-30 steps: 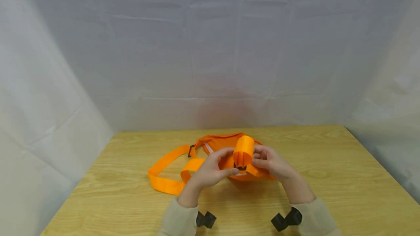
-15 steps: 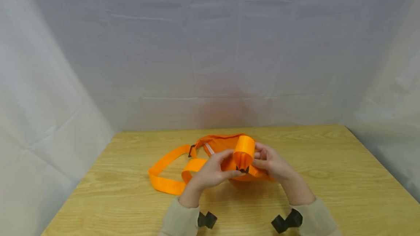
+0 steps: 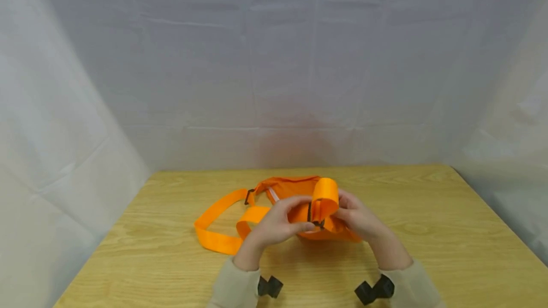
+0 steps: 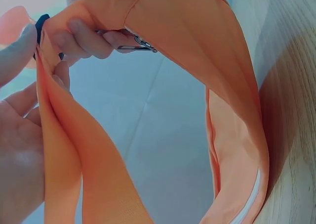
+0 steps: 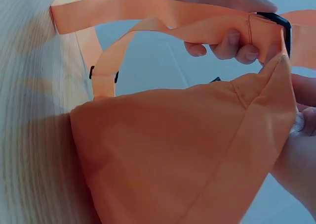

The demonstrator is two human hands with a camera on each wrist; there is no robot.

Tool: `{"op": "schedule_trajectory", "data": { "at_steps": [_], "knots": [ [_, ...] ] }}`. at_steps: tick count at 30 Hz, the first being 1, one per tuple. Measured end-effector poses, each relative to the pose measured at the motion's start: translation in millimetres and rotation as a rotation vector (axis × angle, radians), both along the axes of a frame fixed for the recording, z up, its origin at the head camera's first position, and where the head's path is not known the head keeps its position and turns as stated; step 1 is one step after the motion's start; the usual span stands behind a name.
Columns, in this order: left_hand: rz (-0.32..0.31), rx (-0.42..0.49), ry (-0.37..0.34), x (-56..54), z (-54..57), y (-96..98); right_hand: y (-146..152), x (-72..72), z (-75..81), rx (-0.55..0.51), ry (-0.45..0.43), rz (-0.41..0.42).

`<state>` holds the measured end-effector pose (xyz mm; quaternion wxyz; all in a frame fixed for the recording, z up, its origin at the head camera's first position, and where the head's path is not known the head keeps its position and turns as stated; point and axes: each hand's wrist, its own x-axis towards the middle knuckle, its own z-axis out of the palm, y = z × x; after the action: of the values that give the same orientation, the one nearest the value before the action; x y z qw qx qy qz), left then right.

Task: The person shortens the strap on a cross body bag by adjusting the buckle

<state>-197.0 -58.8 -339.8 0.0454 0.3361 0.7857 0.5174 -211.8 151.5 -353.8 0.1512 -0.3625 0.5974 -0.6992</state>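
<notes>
An orange sling bag (image 3: 295, 187) lies propped on the table under both hands. My left hand (image 3: 278, 220) pinches the black strap slider (image 4: 41, 26) between thumb and fingers, with webbing running through it. From the slider a short loop of orange strap (image 3: 325, 191) curls upward. My right hand (image 3: 361, 217) grips the bag's strap end just right of the slider, its fingers partly hidden by the loop. In the left wrist view a metal zipper pull (image 4: 136, 48) hangs by the right fingers. The bag's body (image 5: 182, 150) fills the right wrist view.
The longer strap (image 3: 210, 239) lies in a wide loop on the table left of the bag. A second black slider (image 3: 247, 197) joins it to the bag. White sheeting (image 3: 274, 70) rises behind the wooden table (image 3: 428, 232) and at both sides.
The strap loop above the slider has shifted right and leans that way, and more of the slider's dark frame shows. Both hands stay nearly in place, still holding the strap and bag.
</notes>
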Motion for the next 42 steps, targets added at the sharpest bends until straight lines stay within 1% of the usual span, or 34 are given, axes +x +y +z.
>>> {"op": "schedule_trajectory", "data": {
  "at_steps": [4, 7, 11, 13, 15, 17, 19, 22, 24, 25, 26, 30, 31, 33, 38, 42],
  "knots": [
    [0.032, -0.017, -0.009, 1.1, 1.7, -1.2, 2, 0.8, 1.8, 0.117, 0.029, -0.069],
    [0.041, -0.016, -0.014, 7.5, 10.8, -1.9, 2, 0.8, 2.3, 0.185, 0.022, -0.108],
    [0.044, -0.015, -0.026, 16.6, 25.5, -1.1, 1, -0.3, 2.3, 0.184, 0.001, -0.134],
    [0.047, -0.025, -0.03, 18.3, 28.8, -0.7, 1, -1.0, 2.1, 0.17, 0.007, -0.133],
    [0.038, -0.026, -0.027, 18.5, 29.4, -0.6, 1, -2.0, 1.5, 0.148, 0.03, -0.118],
    [0.027, -0.024, -0.012, 17.6, 27.9, -0.9, 2, -2.5, 0.9, 0.132, 0.048, -0.107],
    [0.023, -0.016, -0.014, 13.0, 21.2, -1.3, 2, -3.0, 0.2, 0.115, 0.078, -0.092],
    [0.036, -0.002, -0.021, 5.7, 10.7, -2.5, 1, -2.0, 1.3, 0.107, 0.14, -0.084],
    [0.049, 0.005, -0.028, 0.5, 3.7, -3.2, 0, -0.2, 3.9, 0.133, 0.2, -0.107],
    [0.058, 0.004, -0.024, -0.7, 2.1, -3.7, -1, 1.0, 5.2, 0.166, 0.232, -0.138],
    [0.066, -0.002, -0.017, -1.6, 0.7, -4.1, -2, 2.5, 7.1, 0.199, 0.243, -0.161],
    [0.105, -0.025, -0.007, -4.1, -2.0, -5.1, -8, 7.0, 11.9, 0.35, 0.272, -0.295],
    [0.111, -0.028, -0.008, -4.2, -1.9, -5.3, -8, 7.5, 12.1, 0.371, 0.271, -0.315],
    [0.127, -0.031, -0.012, -4.1, -1.5, -5.8, -9, 7.7, 12.1, 0.374, 0.282, -0.34],
    [0.166, -0.072, 0.019, -3.6, -0.4, -7.8, -9, 6.6, 10.5, 0.353, 0.318, -0.348],
    [0.175, -0.096, 0.064, -3.5, 0.2, -8.7, -8, 5.6, 9.2, 0.346, 0.336, -0.342]
  ]
}}
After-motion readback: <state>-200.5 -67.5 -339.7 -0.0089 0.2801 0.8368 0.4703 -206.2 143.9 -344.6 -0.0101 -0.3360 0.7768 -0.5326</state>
